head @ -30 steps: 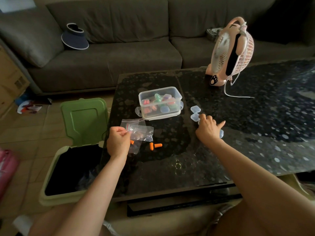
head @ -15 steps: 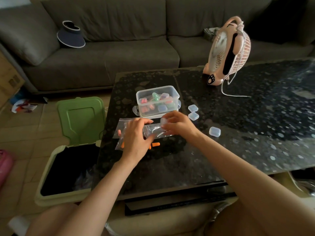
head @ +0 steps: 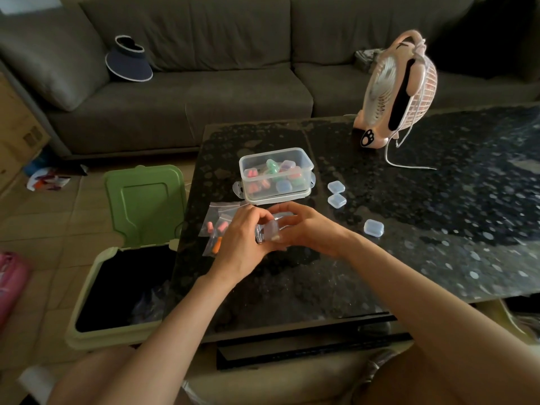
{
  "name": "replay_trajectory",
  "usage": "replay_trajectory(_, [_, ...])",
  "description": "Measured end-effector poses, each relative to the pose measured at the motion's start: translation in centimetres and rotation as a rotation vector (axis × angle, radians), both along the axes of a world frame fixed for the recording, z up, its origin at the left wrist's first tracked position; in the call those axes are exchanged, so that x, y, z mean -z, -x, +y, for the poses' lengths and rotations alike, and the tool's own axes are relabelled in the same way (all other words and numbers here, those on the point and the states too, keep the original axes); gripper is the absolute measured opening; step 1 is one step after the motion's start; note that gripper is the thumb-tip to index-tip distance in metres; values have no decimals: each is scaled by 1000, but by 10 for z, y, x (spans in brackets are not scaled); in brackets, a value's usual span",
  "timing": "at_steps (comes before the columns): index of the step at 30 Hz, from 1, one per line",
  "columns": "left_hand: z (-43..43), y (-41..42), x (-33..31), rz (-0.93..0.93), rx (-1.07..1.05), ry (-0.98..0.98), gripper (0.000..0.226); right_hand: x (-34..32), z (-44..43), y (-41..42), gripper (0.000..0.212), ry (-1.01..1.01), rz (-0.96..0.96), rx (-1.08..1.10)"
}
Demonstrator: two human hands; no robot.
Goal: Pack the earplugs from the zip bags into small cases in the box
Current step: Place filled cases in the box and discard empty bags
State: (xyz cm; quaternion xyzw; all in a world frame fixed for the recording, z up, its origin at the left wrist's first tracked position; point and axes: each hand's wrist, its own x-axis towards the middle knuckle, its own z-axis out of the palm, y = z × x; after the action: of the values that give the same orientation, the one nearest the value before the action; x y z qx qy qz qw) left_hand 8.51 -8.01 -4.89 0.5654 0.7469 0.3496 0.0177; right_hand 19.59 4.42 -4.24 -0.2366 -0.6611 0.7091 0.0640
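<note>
Grey sofa [head: 204,92] behind dark speckled table [head: 438,229], tiled floor [head: 43,229] dimly lit.

No legible txt; just paw-print mark [head: 368,139] on pink fan [head: 380,83] base

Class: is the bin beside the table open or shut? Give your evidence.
Open. The bin's green lid is swung up and back, exposing its dark inside.

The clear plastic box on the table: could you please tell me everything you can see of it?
The box is a clear, rectangular plastic tub with rounded corners, standing upright on the dark speckled table, seemingly open on top. A whitish band with clip tabs at both ends runs round its base. Inside lie small cases in pink, green, purple and blue tones.
</note>
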Motion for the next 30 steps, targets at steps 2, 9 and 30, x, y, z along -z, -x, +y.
replay_trajectory(2, [1, 2, 0, 5, -16, -10, 38, 1, 1, -1, 41, 86, 22, -8])
replay_trajectory(9, [2, 0, 0, -58, 20, -9, 53, 2, 3, -1, 37, 62, 76, 103])
replay_trajectory(30, [-1, 0, -4, -14, -28, 29, 33, 2, -5, 3, 38, 138, 45, 107])
